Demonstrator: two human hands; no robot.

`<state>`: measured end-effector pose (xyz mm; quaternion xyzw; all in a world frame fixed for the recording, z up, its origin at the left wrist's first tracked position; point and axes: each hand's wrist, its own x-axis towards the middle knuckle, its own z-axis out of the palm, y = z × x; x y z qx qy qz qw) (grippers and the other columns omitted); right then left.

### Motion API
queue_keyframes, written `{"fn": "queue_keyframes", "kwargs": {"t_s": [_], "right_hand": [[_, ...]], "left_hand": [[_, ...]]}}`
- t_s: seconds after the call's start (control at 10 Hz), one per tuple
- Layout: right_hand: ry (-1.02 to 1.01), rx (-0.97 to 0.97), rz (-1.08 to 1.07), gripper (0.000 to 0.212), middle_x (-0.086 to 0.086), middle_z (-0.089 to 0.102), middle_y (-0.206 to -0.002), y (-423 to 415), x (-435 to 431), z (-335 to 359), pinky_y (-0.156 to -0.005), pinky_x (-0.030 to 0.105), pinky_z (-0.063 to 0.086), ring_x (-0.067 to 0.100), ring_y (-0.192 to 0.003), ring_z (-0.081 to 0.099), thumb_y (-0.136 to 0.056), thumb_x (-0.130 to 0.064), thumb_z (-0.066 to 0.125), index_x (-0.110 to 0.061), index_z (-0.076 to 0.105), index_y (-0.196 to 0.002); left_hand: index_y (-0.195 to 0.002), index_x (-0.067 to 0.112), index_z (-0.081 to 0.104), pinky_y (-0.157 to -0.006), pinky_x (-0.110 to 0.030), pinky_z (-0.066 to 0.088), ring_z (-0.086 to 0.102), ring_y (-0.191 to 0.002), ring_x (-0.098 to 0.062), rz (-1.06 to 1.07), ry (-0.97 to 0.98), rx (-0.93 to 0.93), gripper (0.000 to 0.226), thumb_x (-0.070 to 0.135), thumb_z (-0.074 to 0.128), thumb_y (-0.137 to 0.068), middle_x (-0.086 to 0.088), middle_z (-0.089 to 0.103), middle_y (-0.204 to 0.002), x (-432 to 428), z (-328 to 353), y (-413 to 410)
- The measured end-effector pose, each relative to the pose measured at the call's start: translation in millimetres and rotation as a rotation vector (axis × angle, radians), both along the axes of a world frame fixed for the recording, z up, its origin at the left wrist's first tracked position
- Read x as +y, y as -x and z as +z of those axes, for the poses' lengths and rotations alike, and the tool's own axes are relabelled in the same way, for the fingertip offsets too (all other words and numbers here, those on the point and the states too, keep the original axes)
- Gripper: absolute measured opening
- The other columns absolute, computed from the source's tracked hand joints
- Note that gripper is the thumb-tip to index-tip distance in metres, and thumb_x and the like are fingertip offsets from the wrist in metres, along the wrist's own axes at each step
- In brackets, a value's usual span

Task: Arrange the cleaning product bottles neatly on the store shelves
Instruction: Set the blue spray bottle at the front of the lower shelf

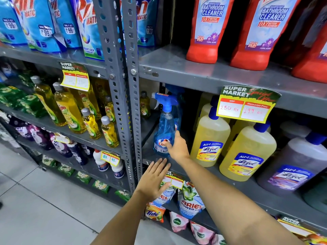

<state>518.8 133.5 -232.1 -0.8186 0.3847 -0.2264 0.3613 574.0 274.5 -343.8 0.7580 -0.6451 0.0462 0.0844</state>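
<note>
Left hand (153, 177) hovers flat, fingers spread, below the shelf's (203, 171) front edge; right hand (177, 146) rests open fingers on the spray bottle (163, 128) of blue liquid at its left end. A nudge could topple it against the yellow-filled bottle (209, 138) beside it

Single head view, looking forward and down, close to grey perforated steel shelf upright (122, 96), angled rightward.

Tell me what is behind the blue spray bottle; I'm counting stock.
Behind the blue spray bottle, touched by the right hand, stands at least one more blue trigger bottle. Only its top and edge show; anything deeper is covered and dark.
</note>
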Motion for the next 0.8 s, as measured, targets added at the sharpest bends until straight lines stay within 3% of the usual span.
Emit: {"fn": "queue_keyframes", "kwargs": {"t_s": [0.3, 0.4, 0.5, 0.6, 0.7, 0.8], "right_hand": [[-0.011, -0.015, 0.025, 0.051, 0.015, 0.063, -0.127, 0.5, -2.8, -5.6, -0.092, 0.04, 0.055, 0.03, -0.116, 0.063, -0.091, -0.026, 0.065, -0.011, 0.038, -0.132], [-0.051, -0.057, 0.014, 0.069, 0.011, 0.059, -0.134, 7.1, 2.3, 2.2, -0.097, 0.04, 0.052, 0.027, -0.122, 0.059, -0.086, -0.029, 0.071, -0.015, 0.03, -0.14], [0.045, -0.268, -0.096, 0.07, 0.002, 0.06, -0.129, 26.5, 20.2, 26.7, -0.095, 0.038, 0.053, 0.017, -0.115, 0.061, -0.087, -0.037, 0.068, -0.021, 0.031, -0.144], [0.157, -0.673, -0.067, 0.037, -0.004, 0.064, -0.101, 69.3, 56.7, 69.3, -0.078, 0.029, 0.055, 0.008, -0.091, 0.063, -0.093, -0.026, 0.061, -0.023, 0.049, -0.128], [0.383, -1.052, -0.061, 0.025, -0.011, 0.065, -0.096, 128.9, 79.8, 118.3, -0.077, 0.018, 0.049, 0.005, -0.084, 0.063, -0.093, -0.014, 0.057, -0.026, 0.055, -0.115], [0.574, -1.226, -0.148, 0.02, 0.006, 0.064, -0.093, 177.6, 83.5, 160.8, -0.072, 0.032, 0.052, 0.023, -0.079, 0.063, -0.097, -0.029, 0.054, -0.036, 0.052, -0.116]], "left_hand": [[-0.152, 0.017, 0.021, -0.117, -0.041, 0.004, 0.005, -0.147, -0.018, -0.003, 0.04, 0.06, 0.068, 0.059, 0.022, -0.099, -0.004, 0.018, -0.16, -0.7, 1.7, -0.9], [-0.152, 0.018, 0.023, -0.117, -0.04, 0.003, 0.005, -0.147, -0.017, -0.023, 0.069, 0.102, 0.068, 0.061, 0.023, -0.099, -0.003, 0.019, -0.159, -2.0, 2.7, -1.7], [-0.152, 0.019, 0.024, -0.118, -0.035, -0.002, 0.008, -0.147, -0.017, -0.027, 0.056, 0.141, 0.07, 0.064, 0.022, -0.097, 0.0, 0.017, -0.159, -1.6, 9.8, -3.4], [-0.146, 0.016, 0.037, -0.117, -0.034, 0.008, 0.027, -0.142, -0.022, -0.064, 0.112, 0.104, 0.065, 0.059, 0.029, -0.098, -0.003, 0.031, -0.155, -5.7, 45.7, 4.4], [-0.131, 0.009, 0.053, -0.107, -0.039, 0.029, 0.045, -0.129, -0.028, -0.236, 0.451, 0.074, 0.047, 0.041, 0.046, -0.097, -0.011, 0.048, -0.143, -15.0, 116.0, 17.7], [-0.125, 0.004, 0.057, -0.099, -0.041, 0.037, 0.05, -0.121, -0.03, -0.322, 0.805, -0.014, 0.04, 0.03, 0.049, -0.095, -0.017, 0.056, -0.132, -37.0, 221.0, 30.2]]}}
